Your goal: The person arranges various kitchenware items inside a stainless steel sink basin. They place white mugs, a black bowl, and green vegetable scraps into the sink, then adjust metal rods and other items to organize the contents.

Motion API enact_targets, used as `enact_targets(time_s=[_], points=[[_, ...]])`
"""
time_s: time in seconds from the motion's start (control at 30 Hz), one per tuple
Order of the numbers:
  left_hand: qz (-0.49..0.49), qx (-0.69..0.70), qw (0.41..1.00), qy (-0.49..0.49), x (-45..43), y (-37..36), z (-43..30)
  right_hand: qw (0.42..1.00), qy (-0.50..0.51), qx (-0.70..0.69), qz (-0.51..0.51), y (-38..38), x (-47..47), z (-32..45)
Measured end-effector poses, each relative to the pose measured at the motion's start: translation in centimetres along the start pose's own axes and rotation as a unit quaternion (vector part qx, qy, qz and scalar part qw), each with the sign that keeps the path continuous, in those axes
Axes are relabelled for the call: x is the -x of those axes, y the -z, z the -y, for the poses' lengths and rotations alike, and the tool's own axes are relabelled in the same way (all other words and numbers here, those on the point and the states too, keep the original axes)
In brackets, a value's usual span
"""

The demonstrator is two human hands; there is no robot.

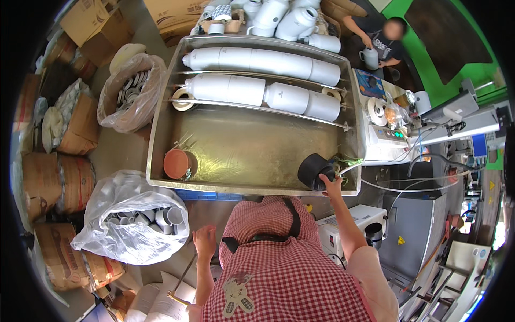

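My right hand [331,187] grips the narrower end of a black cylindrical vessel [314,168] at the near right corner of a shallow metal basin [249,189]. My left hand [204,238] hangs beside the checked apron, near a transparent bag of grey cups [155,219], with nothing seen in it. At the basin's near left stands an orange-brown round container [176,164]. Across the far half, metal rails carry two rows of light grey bottle bodies [277,62], laid end to end. A cream ring [183,100] lies by the left end of the nearer row.
More grey jugs [297,22] are piled beyond the basin. At right stand a control box with green buttons [388,136], hoses and a monitor. A co-worker [386,44] holds a jug at the far right. Bags and cardboard boxes [78,124] line the left.
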State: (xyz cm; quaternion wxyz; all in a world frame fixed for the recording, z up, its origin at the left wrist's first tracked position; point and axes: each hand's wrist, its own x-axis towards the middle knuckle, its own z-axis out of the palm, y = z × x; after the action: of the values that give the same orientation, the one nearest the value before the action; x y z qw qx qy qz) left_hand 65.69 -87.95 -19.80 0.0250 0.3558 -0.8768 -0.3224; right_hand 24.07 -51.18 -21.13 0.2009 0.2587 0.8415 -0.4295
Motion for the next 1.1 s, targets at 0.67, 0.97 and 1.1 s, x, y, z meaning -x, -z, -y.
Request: enact_targets(time_s=[0.67,0.97,1.1], points=[[0.090,0.014,0.996,-0.013,-0.6,1.3,3.0,0.978,0.205,0.032,-0.021,-3.3,4.7,3.2],[0.113,0.018,0.993,-0.015,-1.1,0.2,2.9,0.882,0.315,0.350,-0.002,-2.7,8.4,6.5],[0.104,-0.015,0.994,-0.009,-0.6,0.4,3.6,0.848,0.441,0.268,-0.117,-2.6,8.9,9.8]])
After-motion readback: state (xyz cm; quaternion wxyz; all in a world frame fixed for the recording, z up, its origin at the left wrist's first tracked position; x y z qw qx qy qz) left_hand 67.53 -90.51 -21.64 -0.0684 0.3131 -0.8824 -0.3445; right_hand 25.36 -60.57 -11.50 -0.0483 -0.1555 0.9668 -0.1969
